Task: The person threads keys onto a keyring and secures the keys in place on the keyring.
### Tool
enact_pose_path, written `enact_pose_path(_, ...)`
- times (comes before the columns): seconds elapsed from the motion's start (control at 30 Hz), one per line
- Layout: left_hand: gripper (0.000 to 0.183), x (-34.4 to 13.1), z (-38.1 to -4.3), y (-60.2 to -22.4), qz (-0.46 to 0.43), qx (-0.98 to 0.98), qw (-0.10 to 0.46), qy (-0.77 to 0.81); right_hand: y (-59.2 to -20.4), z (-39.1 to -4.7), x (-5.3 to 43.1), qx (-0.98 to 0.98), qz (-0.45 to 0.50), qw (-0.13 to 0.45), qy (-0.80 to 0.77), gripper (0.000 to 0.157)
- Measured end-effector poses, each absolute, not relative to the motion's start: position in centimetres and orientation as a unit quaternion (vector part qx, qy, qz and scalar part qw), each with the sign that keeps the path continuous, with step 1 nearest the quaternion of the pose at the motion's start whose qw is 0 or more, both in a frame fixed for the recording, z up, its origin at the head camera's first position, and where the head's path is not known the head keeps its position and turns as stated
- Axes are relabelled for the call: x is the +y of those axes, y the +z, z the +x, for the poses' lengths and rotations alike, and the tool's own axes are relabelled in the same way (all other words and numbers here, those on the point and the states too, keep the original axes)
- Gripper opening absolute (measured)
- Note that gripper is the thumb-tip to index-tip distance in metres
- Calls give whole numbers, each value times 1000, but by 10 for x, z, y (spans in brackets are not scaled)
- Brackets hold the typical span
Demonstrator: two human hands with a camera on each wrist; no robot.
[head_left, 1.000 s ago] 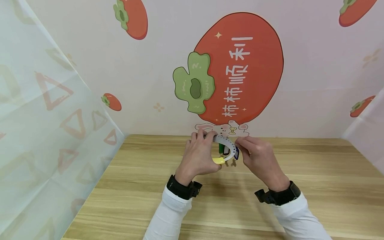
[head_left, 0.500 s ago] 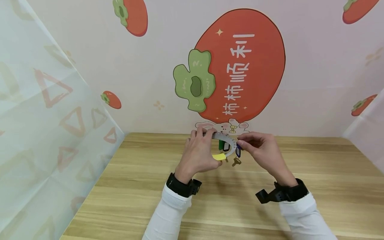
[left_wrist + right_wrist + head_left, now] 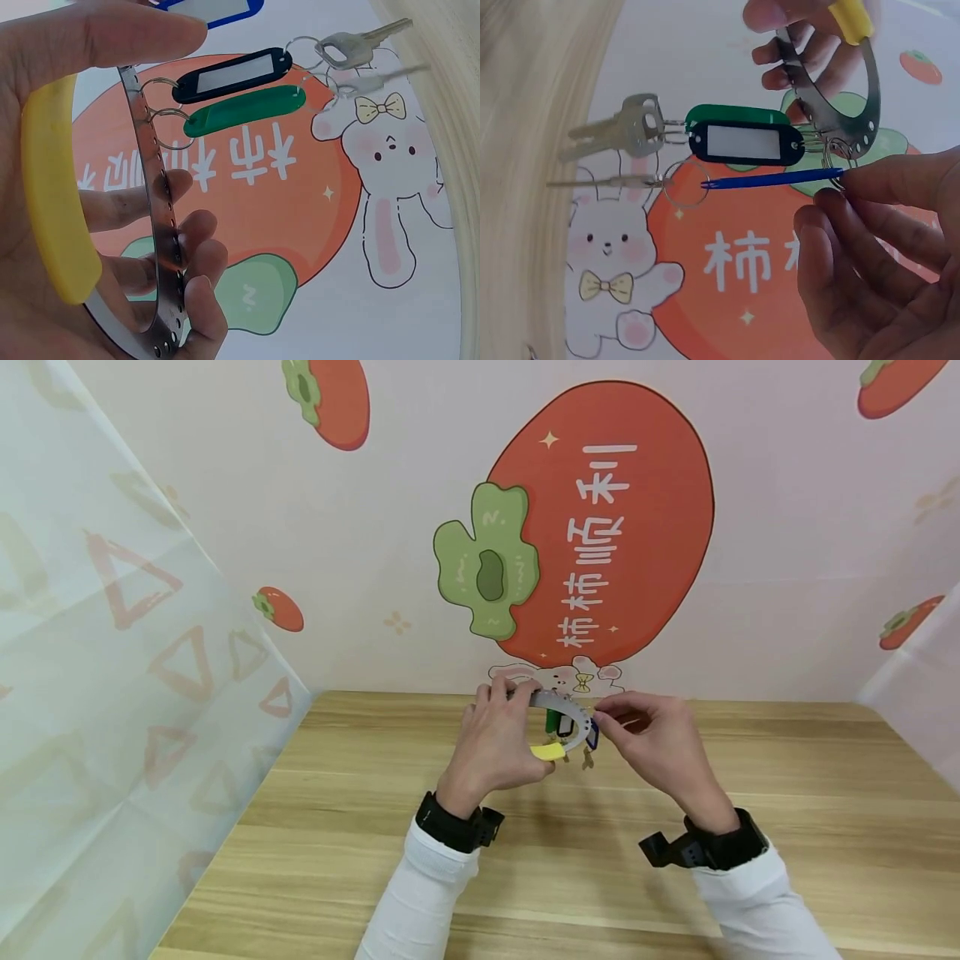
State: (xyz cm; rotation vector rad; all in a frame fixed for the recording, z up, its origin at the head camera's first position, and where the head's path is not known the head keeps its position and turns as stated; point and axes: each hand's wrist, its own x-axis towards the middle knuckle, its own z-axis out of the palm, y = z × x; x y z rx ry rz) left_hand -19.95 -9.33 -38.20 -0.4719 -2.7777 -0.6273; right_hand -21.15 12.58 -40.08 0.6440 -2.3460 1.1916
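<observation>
My left hand [image 3: 495,735] holds up a D-shaped metal key holder [image 3: 582,720] with a yellow grip [image 3: 548,752] and a row of small holes. In the left wrist view, a green key tag [image 3: 247,110] and a black key tag [image 3: 236,75] hang from it by split rings, with silver keys [image 3: 352,51] at their far ends. At the holder's right side, my right hand [image 3: 660,747] pinches the split ring [image 3: 832,161] of a blue key tag [image 3: 772,179] between thumb and fingers. This tag's own key [image 3: 619,181] dangles on a smaller ring.
A wood-grain table [image 3: 360,827] lies below both hands. Behind it rises a backdrop printed with a large red persimmon [image 3: 660,527] and a white rabbit. A pale patterned sheet [image 3: 150,760] slants along the left side.
My right hand has shifted slightly at the holder's edge, still at the blue tag's ring. The blue tag and its key have swung and turned. My left hand stays nearly still.
</observation>
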Motion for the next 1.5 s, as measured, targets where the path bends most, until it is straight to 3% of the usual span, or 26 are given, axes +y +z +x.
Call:
enact_pose_path(0.27, 87, -92, -199, -383, -173, -956, 120, -206, -400, -212, 125, -838, 304, 301, 338, 15)
enact_pose_path(0.53, 87, -92, -198, -382, -187, -959, 105, -186, -397, -213, 128, -825, 365, 332, 275, 19)
enact_pose_path(1.5, 88, -90, -197, -383, -180, -962, 116, -170, -400, -210, 124, -822, 398, 367, 177, 19)
